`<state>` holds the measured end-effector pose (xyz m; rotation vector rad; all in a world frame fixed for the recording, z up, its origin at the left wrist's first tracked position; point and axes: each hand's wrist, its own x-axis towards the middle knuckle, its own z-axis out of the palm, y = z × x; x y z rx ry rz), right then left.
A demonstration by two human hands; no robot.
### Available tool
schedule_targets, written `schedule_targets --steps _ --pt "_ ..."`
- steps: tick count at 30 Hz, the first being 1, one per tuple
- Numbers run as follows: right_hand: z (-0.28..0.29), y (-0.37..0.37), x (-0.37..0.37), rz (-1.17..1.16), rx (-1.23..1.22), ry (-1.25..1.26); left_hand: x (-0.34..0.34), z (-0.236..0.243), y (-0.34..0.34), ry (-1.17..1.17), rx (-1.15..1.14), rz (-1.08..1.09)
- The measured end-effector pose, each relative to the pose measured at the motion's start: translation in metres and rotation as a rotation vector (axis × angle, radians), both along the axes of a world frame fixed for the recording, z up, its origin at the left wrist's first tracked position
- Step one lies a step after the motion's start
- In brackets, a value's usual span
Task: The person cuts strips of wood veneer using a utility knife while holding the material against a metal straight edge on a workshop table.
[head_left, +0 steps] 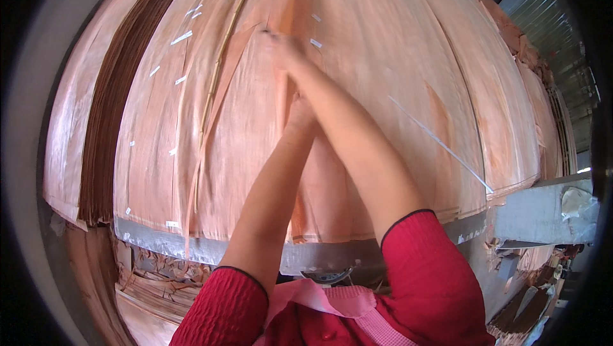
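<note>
Reaching forward over a broad sheet of pale pink-orange wood veneer [383, 90], the person has both forearms stretched out and crossed, red sleeves [434, 269] pushed up above the elbow.

Right hand [281, 46]: farthest out, fingers drawn narrow and pressed down on the sheet beside a lengthwise split [220, 65]. It seems to pinch something small and dark at the fingertips; what that is cannot be told.

Left hand [300, 116]: mostly hidden behind the right forearm. It lies on the veneer nearer the body, but whether it is spread flat or closed cannot be told.

Work piece: the top sheet lies flat on a thick stack on the bench [255, 253], whose grey front edge shows below. Short white tape patches [182, 37] sit along and near the split, and a long narrow veneer strip [198, 154] runs down the sheet beside it. A long white line [440, 145] crosses the right part of the sheet.

Surroundings: a darker veneer stack [105, 122] stands to the left; veneer scraps [159, 282] lie under the bench.

Judgement: the step in hand appears to be mending the split at its far end. The next move would call for steady downward pressure, keeping the split's edges closed and the thin sheet from tearing further.
</note>
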<state>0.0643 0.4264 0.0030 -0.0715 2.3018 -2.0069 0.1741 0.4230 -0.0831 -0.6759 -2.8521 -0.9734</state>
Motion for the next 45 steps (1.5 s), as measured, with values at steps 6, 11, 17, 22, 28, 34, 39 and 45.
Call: schedule_targets --steps 6,11,17,22,28,34,39,45 --pt "0.097 -0.027 0.125 0.686 0.230 0.227 0.012 0.023 0.002 0.354 -0.589 0.104" --pt "0.031 0.151 0.139 -0.039 0.511 0.202 0.001 -0.003 -0.011 0.206 -0.311 0.134" --pt "-0.001 0.297 0.152 -0.005 1.282 0.077 0.004 0.032 0.005 0.143 -0.351 0.192" --pt "-0.024 0.296 0.081 0.062 0.778 0.192 -0.005 0.043 0.014 0.100 -0.266 0.348" --pt "0.000 0.202 -0.009 0.366 0.118 -0.332 -0.026 0.030 0.018 0.232 -0.243 0.464" --pt "-0.007 0.141 -0.072 0.460 0.293 -0.434 -0.062 0.027 0.011 0.370 -0.259 0.462" --pt "-0.013 0.135 -0.081 0.420 0.408 -0.509 -0.091 0.024 0.019 0.462 -0.212 0.611" --pt "-0.005 0.131 -0.080 0.342 1.099 -0.059 -0.096 0.016 0.028 0.164 -0.472 0.598"
